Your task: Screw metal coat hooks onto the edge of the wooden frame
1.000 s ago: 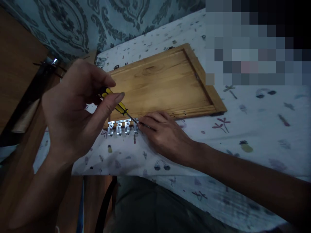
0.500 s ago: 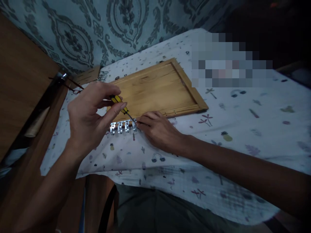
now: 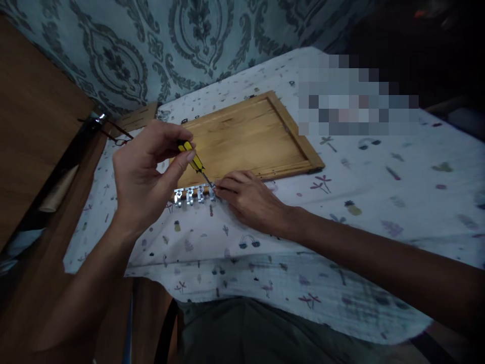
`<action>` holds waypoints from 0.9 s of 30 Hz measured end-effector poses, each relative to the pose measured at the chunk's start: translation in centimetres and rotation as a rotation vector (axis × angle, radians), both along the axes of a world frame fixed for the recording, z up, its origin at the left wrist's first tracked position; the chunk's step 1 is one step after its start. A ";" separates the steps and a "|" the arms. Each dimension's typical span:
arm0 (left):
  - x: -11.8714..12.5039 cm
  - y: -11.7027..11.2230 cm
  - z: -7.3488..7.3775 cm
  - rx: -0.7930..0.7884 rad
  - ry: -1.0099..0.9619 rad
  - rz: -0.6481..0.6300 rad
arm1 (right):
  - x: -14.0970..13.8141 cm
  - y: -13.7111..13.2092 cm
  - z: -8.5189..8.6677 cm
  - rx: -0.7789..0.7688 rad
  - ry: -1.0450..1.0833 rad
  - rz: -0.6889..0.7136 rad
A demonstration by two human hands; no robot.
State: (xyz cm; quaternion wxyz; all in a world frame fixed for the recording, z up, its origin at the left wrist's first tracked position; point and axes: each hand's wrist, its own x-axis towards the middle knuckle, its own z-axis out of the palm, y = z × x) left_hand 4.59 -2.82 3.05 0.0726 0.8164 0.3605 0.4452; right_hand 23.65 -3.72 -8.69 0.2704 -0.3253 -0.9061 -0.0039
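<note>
In my left hand (image 3: 138,177) a yellow-and-black screwdriver (image 3: 196,163) is pinched between thumb and fingers. It slants down to the right, its tip at the right end of a metal hook rail (image 3: 190,196) with several silver hooks. That rail lies along the near edge of a framed wooden panel (image 3: 242,136), which rests flat on the cloth. Against the rail's last hook, the fingertips of my right hand (image 3: 252,202) are closed together. The exact contact of the tip, and any screw there, is too small to make out.
A white printed cloth (image 3: 379,197) covers the table. Beyond the panel stands a patterned wall (image 3: 200,35). Dark red-framed glasses (image 3: 121,142) and a brown cardboard piece (image 3: 138,117) lie at the back left, near a wooden cabinet (image 3: 41,76). One patch at the right is pixelated.
My left hand and the screwdriver appear slightly further right and a little higher in view, with the handle turned somewhat. My right hand stays at the rail's end.
</note>
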 end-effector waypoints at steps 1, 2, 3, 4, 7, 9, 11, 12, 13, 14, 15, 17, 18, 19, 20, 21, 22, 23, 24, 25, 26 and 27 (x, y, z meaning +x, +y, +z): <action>0.0 -0.1 0.0 0.005 0.007 0.001 | 0.0 0.0 0.0 0.004 -0.001 -0.001; 0.0 -0.1 0.0 0.019 0.017 0.003 | 0.0 0.0 0.0 0.008 -0.002 -0.003; 0.0 -0.1 0.0 0.051 0.029 0.003 | 0.0 0.0 0.1 0.014 -0.002 -0.005; 0.0 -0.1 -0.1 0.088 0.035 0.008 | 0.0 -0.1 0.1 0.019 -0.003 -0.005; 0.0 0.0 -0.3 0.194 0.027 0.027 | 0.1 0.0 0.1 0.039 -0.002 -0.002; -0.1 0.0 -0.3 0.235 0.029 0.060 | 0.2 0.0 0.0 0.051 0.004 0.001; -0.2 -0.1 -0.3 0.225 0.046 0.078 | 0.2 0.0 -0.1 0.062 0.011 0.005; -0.3 -0.2 -0.2 0.207 0.052 0.072 | 0.2 0.0 -0.1 0.066 0.014 0.007; -0.4 -0.3 -0.2 0.178 0.055 0.057 | 0.2 -0.1 -0.1 0.069 0.017 0.006; -0.5 -0.4 -0.1 0.147 0.059 0.037 | 0.2 -0.1 -0.1 0.073 0.022 0.004; -0.6 -0.5 0.0 0.121 0.065 0.018 | 0.2 -0.2 0.0 0.075 0.024 0.001; -0.8 -0.5 0.1 0.091 0.086 -0.003 | 0.2 -0.4 0.2 0.080 0.032 -0.007; -0.9 -0.5 0.1 0.089 0.118 0.002 | 0.2 -0.5 0.3 0.080 0.035 -0.009; -1.0 -0.5 0.1 0.099 0.156 0.013 | 0.2 -0.6 0.4 0.082 0.039 -0.011; -1.0 -0.5 0.2 0.108 0.195 0.034 | 0.2 -0.7 0.5 0.084 0.041 -0.011; -1.1 -0.5 0.3 0.118 0.230 0.055 | 0.2 -0.7 0.6 0.084 0.043 -0.010; -1.1 -0.6 0.4 0.132 0.249 0.069 | 0.3 -0.8 0.7 0.084 0.045 -0.009; -1.1 -0.8 0.5 0.138 0.259 0.074 | 0.3 -0.9 0.8 0.082 0.046 -0.008; -1.0 -1.1 0.7 0.120 0.259 0.086 | 0.3 -0.9 0.8 0.081 0.052 -0.010; -1.0 -1.4 0.9 0.102 0.249 0.099 | 0.4 -1.0 0.9 0.075 0.058 -0.013; -1.0 -1.6 1.1 0.035 0.267 0.138 | 0.4 -1.0 0.9 0.067 0.067 -0.016; -1.1 -1.8 1.2 -0.027 0.266 0.196 | 0.5 -1.1 0.9 0.056 0.076 -0.017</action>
